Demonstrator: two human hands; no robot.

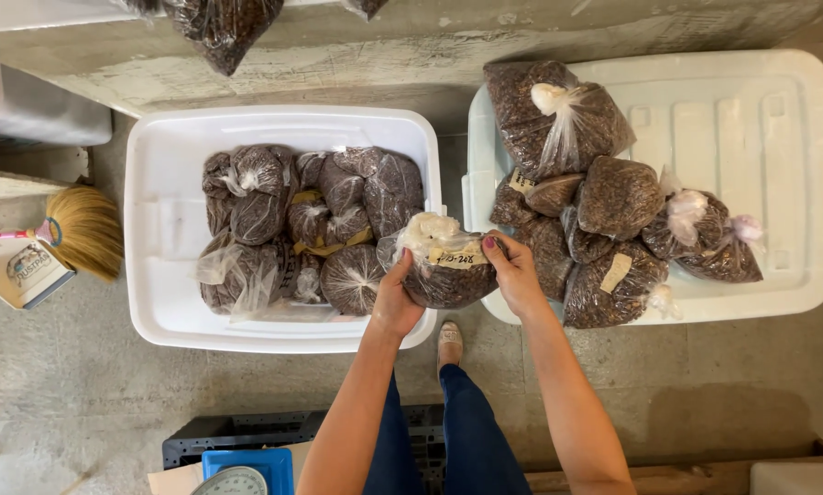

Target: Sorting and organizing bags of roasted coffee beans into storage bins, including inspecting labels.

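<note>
Both my hands hold one clear plastic bag of brown seeds [448, 275], knotted at the top and carrying a paper label. My left hand [396, 298] grips its left side and my right hand [514, 273] its right side. The bag hangs over the right rim of an open white plastic bin [155, 229] that holds several similar tied bags [311, 220]. To the right, a heap of more seed bags [595, 220] lies on a white bin lid [751, 119].
A straw hand broom [82, 229] and a dustpan [22, 270] lie at the left on the concrete floor. A dark crate [237, 429] and a blue scale [246, 467] sit near my legs. Another seed bag [221, 32] hangs at the top.
</note>
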